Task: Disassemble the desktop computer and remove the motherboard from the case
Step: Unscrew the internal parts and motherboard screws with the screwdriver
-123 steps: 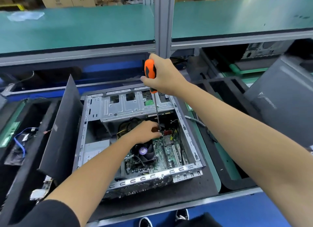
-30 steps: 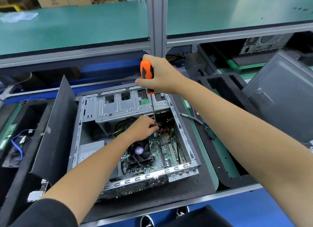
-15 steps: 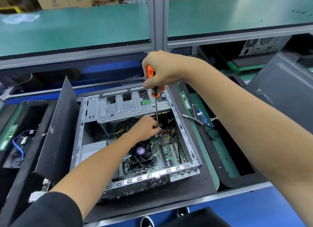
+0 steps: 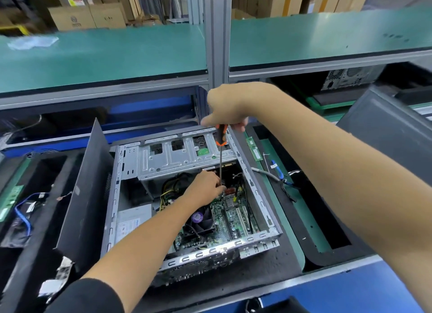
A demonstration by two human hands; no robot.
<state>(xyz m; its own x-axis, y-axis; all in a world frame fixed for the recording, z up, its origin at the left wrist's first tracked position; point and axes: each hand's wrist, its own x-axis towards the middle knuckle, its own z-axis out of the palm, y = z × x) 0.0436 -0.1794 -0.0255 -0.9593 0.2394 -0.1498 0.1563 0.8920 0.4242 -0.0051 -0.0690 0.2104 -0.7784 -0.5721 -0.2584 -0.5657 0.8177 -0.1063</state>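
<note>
Head view, the only one. Open case (image 4: 254, 195) lies on its side on a black foam mat (image 4: 268, 266) on the table (image 4: 339, 282). Side panel is off; a dark panel (image 4: 86, 195) stands propped on edge just left of the case.

Right hand (image 4: 228, 107) is wrapped around the top of an orange-and-black screwdriver (image 4: 221, 149), held upright over the far right part of the case. Its shaft runs straight down into the interior, past the silver drive cage (image 4: 184, 158).

Left hand (image 4: 207, 187) is down inside, fingers curled and pinching the shaft near the tip. It seems to be steadying the tip on a screw. The screw itself is hidden under the fingers.

Motherboard (image 4: 231, 217) sits flat on the bottom of the case, green, on the right-hand side. CPU fan (image 4: 201, 220) is on it, with a purple sticker at its hub. White expansion slots show empty. Power supply (image 4: 134, 219) is in place at the left, with yellow and black wires (image 4: 167, 191) bundled near the drive cage.

Loose parts lie outside the case: two green memory sticks (image 4: 253, 146) and some cables (image 4: 278, 174) on the mat to the right, and a blue cable (image 4: 23, 217) in the tray on the left.

Progress, as I judge it: opening and some stripping are done, and screw removal is underway. Left to do: the remaining board screws, any cables not yet unplugged, then lifting the board out. I cannot tell how many screws remain.
</note>
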